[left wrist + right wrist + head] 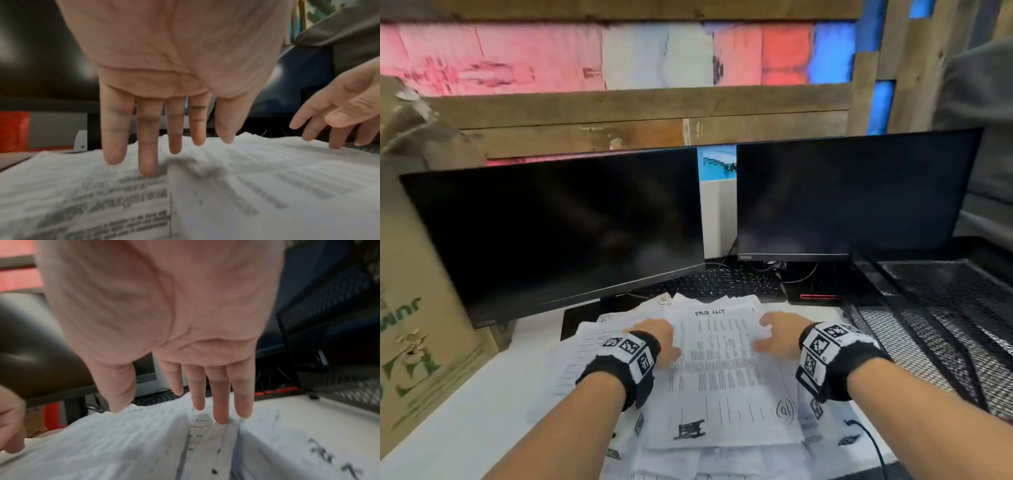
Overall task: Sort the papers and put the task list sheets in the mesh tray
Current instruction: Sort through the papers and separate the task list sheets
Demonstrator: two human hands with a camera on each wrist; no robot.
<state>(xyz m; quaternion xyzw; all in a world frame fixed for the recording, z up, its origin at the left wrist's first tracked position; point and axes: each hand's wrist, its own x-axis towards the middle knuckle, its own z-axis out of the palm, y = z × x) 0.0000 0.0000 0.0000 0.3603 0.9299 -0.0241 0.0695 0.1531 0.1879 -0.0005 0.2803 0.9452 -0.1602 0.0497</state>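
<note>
Paper pile (717, 370) under flat left hand (661, 337)

Plank wall (619, 109); white desk (482, 404)

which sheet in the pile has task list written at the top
The top sheet, lying between the left hand and right hand. It alone shows a handwritten "TASK LIST" heading above printed columns.

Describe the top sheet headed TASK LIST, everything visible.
The task list sheet is white paper with a handwritten heading, columns of small print, a circled mark and a bold black mark near its close edge. It lies flat, slightly askew, atop the paper pile. The left hand and right hand rest open at its side edges.
</note>
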